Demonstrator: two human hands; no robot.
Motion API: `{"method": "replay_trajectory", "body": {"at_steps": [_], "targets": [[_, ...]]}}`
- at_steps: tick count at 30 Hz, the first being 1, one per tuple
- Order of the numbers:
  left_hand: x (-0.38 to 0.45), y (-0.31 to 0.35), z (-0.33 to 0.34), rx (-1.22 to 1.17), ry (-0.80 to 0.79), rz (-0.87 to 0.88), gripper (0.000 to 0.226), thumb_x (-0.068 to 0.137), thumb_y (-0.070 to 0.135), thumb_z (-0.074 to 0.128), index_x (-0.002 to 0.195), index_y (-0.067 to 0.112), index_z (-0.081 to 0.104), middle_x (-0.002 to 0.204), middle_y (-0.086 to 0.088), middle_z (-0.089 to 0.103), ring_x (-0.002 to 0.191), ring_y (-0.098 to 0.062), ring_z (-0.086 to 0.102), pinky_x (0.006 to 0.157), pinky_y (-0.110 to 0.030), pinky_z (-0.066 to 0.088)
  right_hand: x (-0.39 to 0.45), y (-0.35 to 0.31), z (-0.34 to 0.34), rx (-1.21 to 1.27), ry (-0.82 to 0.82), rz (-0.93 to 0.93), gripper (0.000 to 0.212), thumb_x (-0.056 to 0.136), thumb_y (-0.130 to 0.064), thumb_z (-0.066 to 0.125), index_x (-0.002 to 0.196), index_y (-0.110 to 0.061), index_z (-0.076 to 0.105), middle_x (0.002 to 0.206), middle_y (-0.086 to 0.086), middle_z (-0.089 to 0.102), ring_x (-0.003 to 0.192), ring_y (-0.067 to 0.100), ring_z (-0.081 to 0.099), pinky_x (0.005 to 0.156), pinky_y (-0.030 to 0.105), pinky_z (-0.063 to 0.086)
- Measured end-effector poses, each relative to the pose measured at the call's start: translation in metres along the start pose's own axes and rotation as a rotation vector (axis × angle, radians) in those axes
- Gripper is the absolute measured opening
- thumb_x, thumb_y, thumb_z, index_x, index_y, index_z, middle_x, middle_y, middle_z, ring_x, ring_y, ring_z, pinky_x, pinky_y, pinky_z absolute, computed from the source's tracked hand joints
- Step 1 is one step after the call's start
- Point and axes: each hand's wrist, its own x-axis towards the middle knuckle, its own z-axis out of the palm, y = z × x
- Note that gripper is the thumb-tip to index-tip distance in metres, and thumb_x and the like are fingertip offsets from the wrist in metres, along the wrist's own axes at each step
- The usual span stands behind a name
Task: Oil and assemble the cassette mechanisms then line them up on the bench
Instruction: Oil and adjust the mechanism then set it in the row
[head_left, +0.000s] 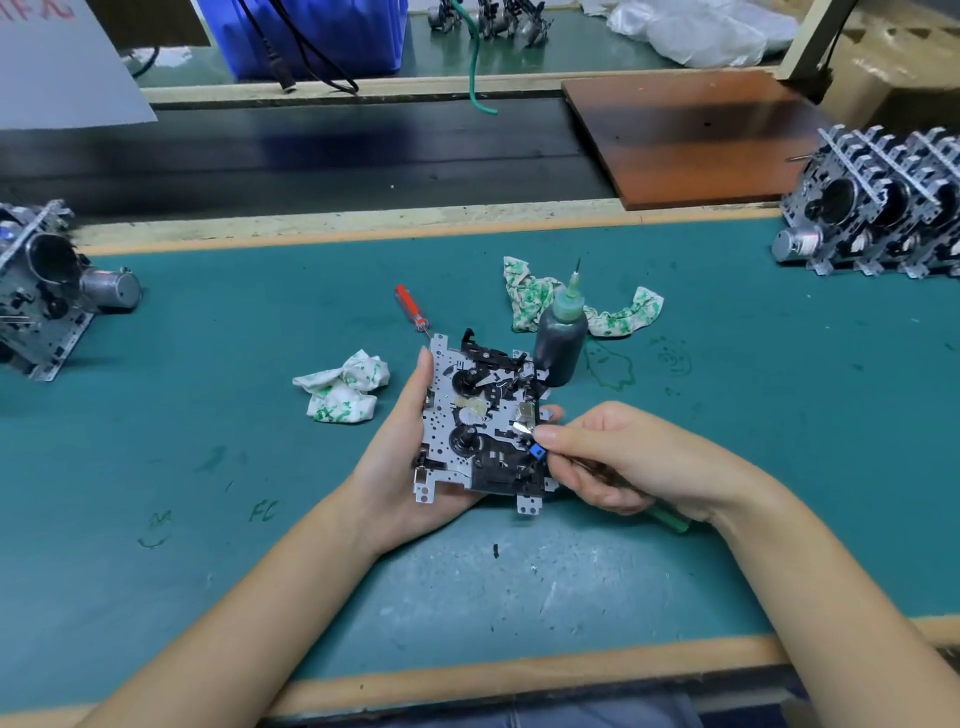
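Green matting covers the desk, which has a pale wooden edge. Both bare arms reach in from the near side and meet in the middle.

The left hand lies palm up under the cassette mechanism and holds it just above the desk. Its thumb runs up the left edge and its fingers curl round from below, with one tip showing at the right edge.

The right hand comes in from the right with its fingers curled round a thin tool with a green end. The tool's tip touches the right side of the mechanism, near a small blue part.

The mechanism is a flat silver plate full of small holes, with black plastic parts and two dark round gears on top.

Just behind it stands a dark oil bottle with a green needle tip. Two white rags with green stains lie near it, and a red screwdriver lies on the mat. More mechanisms stand in a row at the far right, and one leans at the left.

Faint green marks on the mat near the left arm look like "FC".
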Motion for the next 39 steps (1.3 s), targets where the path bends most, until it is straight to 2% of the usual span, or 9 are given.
{"method": "replay_trajectory", "body": {"at_steps": [5, 11, 14, 22, 27, 30, 33, 39], "targets": [[0.0, 0.0, 0.001, 0.034, 0.077, 0.004, 0.076, 0.089, 0.067, 0.027, 0.115, 0.009, 0.068, 0.124, -0.017, 0.063, 0.11, -0.026, 0.063, 0.094, -0.037, 0.051, 0.0, -0.001, 0.001, -0.029, -0.021, 0.016, 0.064, 0.1, -0.034, 0.039, 0.038, -0.022, 0.05, 0.031, -0.004, 0.035, 0.028, 0.006, 0.028, 0.034, 0.013, 0.021], [0.0, -0.003, 0.004, 0.073, 0.139, 0.031, 0.075, 0.09, 0.067, 0.026, 0.11, 0.011, 0.071, 0.118, -0.018, 0.066, 0.106, -0.026, 0.066, 0.086, -0.035, 0.056, 0.002, 0.0, -0.003, -0.078, -0.036, 0.044, 0.062, 0.1, -0.036, 0.037, 0.042, -0.017, 0.041, 0.027, -0.001, 0.027, 0.025, 0.01, 0.019, 0.035, 0.012, 0.018], [0.0, -0.003, 0.005, 0.095, 0.152, 0.031, 0.075, 0.089, 0.067, 0.025, 0.106, 0.013, 0.074, 0.117, -0.018, 0.066, 0.106, -0.026, 0.065, 0.086, -0.034, 0.056, 0.004, -0.001, -0.005, -0.127, -0.046, 0.043, 0.064, 0.1, -0.04, 0.037, 0.038, -0.022, 0.037, 0.028, -0.001, 0.025, 0.026, 0.01, 0.017, 0.035, 0.012, 0.019], [0.0, -0.004, 0.008, 0.122, 0.192, 0.037, 0.073, 0.088, 0.067, 0.027, 0.11, 0.012, 0.07, 0.119, -0.018, 0.065, 0.109, -0.027, 0.064, 0.089, -0.036, 0.054, 0.006, -0.002, -0.01, -0.18, -0.108, 0.088, 0.059, 0.099, -0.046, 0.036, 0.046, -0.019, 0.028, 0.033, -0.004, 0.023, 0.028, 0.009, 0.018, 0.037, 0.014, 0.018], [-0.001, -0.004, 0.011, 0.126, 0.185, 0.032, 0.073, 0.09, 0.066, 0.025, 0.099, 0.014, 0.076, 0.112, -0.014, 0.069, 0.101, -0.024, 0.068, 0.076, -0.032, 0.058, 0.005, -0.004, -0.013, -0.199, -0.148, 0.102, 0.059, 0.098, -0.047, 0.035, 0.046, -0.02, 0.029, 0.033, -0.003, 0.023, 0.029, 0.01, 0.016, 0.037, 0.015, 0.016], [-0.002, -0.004, 0.01, 0.132, 0.177, 0.022, 0.075, 0.088, 0.068, 0.024, 0.107, 0.013, 0.072, 0.116, -0.016, 0.067, 0.106, -0.025, 0.066, 0.079, -0.032, 0.057, 0.005, -0.003, -0.013, -0.213, -0.164, 0.092, 0.059, 0.099, -0.046, 0.034, 0.046, -0.021, 0.029, 0.033, -0.002, 0.024, 0.029, 0.01, 0.016, 0.037, 0.016, 0.017], [-0.002, -0.003, 0.008, 0.129, 0.158, 0.018, 0.077, 0.088, 0.069, 0.024, 0.105, 0.013, 0.074, 0.116, -0.016, 0.067, 0.106, -0.026, 0.066, 0.078, -0.032, 0.057, 0.004, -0.001, -0.012, -0.198, -0.143, 0.072, 0.059, 0.098, -0.047, 0.034, 0.045, -0.022, 0.031, 0.033, -0.003, 0.024, 0.029, 0.01, 0.017, 0.036, 0.015, 0.018], [-0.004, -0.002, 0.006, 0.129, 0.112, 0.021, 0.082, 0.087, 0.072, 0.019, 0.111, 0.015, 0.072, 0.123, -0.014, 0.064, 0.114, -0.025, 0.061, 0.089, -0.034, 0.054, 0.004, 0.004, -0.006, -0.128, -0.08, 0.027, 0.062, 0.098, -0.047, 0.036, 0.041, -0.022, 0.037, 0.031, -0.004, 0.025, 0.028, 0.01, 0.017, 0.036, 0.014, 0.019]]}}
